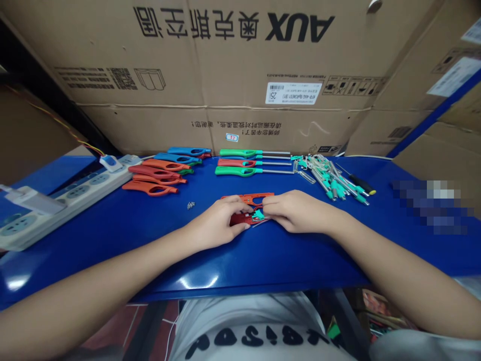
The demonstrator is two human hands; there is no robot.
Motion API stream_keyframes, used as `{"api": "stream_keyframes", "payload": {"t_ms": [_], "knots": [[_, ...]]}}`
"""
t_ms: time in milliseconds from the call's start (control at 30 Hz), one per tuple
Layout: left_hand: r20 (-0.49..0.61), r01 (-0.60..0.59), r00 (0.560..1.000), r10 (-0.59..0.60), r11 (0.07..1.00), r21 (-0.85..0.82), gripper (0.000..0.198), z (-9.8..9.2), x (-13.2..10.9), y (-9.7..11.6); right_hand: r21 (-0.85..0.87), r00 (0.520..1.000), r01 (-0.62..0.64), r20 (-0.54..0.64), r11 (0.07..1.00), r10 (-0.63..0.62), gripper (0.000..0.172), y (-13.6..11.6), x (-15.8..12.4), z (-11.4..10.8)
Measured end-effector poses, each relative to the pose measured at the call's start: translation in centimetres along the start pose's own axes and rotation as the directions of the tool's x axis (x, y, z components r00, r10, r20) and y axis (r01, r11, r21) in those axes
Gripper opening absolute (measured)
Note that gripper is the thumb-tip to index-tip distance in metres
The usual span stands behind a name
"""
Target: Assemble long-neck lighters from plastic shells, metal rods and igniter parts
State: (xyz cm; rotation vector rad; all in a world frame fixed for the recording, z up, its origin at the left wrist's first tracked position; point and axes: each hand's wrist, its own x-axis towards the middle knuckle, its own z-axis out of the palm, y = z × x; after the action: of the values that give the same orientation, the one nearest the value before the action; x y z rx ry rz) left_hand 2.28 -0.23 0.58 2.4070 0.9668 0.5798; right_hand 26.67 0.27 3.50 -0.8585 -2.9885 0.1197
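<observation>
Both my hands meet at the middle of the blue table, over a red plastic utility-lighter housing [248, 199]. My left hand [216, 223] grips its left end, with the fingers curled over the shell. My right hand [296, 210] pinches a small teal part [258, 214] seated in the housing, and a thin metal rod [260, 223] sticks out beneath it. My fingers hide much of the housing. Several tiny screws [191, 205] lie to the left of my left hand.
Finished lighters and orange and blue handle shells [150, 188] lie at the back left. Green and red lighters [253, 161] with metal barrels lie at the back centre. Teal-tipped metal parts [330, 178] and a screwdriver [363, 184] lie back right. A power strip [63, 198] runs along the left. Cardboard boxes [233, 65] stand behind the blue table [263, 265].
</observation>
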Motion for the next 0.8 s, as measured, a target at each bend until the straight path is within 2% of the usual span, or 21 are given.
{"api": "stream_keyframes", "payload": {"t_ms": [200, 267, 333, 400, 467, 533, 633, 700, 800], "knots": [[0.024, -0.050, 0.999, 0.049, 0.998, 0.048, 0.036, -0.3, -0.3, 0.6, -0.028, 1.000, -0.014, -0.018, 1.000, 0.013, 0.022, -0.3, -0.1, -0.2], [0.036, -0.070, 0.997, 0.067, 0.993, 0.092, 0.039, -0.4, -0.4, 0.6, -0.025, 0.995, -0.043, -0.086, 0.999, 0.041, 0.024, 0.3, -0.4, -0.4], [0.056, -0.093, 0.995, 0.086, 0.986, 0.139, 0.040, -0.4, -0.5, 0.6, -0.044, 0.973, -0.148, -0.184, 0.988, 0.137, 0.027, 1.4, -0.9, -0.8], [0.078, -0.126, 0.990, 0.114, 0.975, 0.184, 0.041, -0.3, -0.5, 0.6, -0.084, 0.913, -0.337, -0.272, 0.938, 0.304, 0.029, 2.9, -1.6, -1.3], [0.103, -0.163, 0.984, 0.143, 0.960, 0.226, 0.042, -0.2, -0.5, 0.6, -0.122, 0.803, -0.564, -0.312, 0.817, 0.508, 0.029, 4.6, -2.3, -1.7], [0.124, -0.192, 0.979, 0.164, 0.946, 0.261, 0.043, -0.1, -0.5, 0.6, -0.164, 0.681, -0.730, -0.266, 0.664, 0.682, 0.028, 6.2, -2.9, -1.7], [0.141, -0.222, 0.972, 0.188, 0.930, 0.292, 0.042, -0.2, -0.6, 0.6, -0.203, 0.565, -0.821, -0.144, 0.534, 0.813, 0.031, 8.0, -3.3, -1.2], [0.146, -0.241, 0.968, 0.204, 0.920, 0.309, 0.040, -0.3, -0.7, 0.7, -0.188, 0.528, -0.844, -0.133, 0.502, 0.839, 0.028, 8.7, -3.1, -0.6], [0.158, -0.254, 0.965, 0.210, 0.901, 0.351, 0.039, -0.3, -0.8, 0.8, -0.115, 0.521, -0.853, -0.143, 0.509, 0.842, 0.019, 9.2, -2.8, 0.1]]}}
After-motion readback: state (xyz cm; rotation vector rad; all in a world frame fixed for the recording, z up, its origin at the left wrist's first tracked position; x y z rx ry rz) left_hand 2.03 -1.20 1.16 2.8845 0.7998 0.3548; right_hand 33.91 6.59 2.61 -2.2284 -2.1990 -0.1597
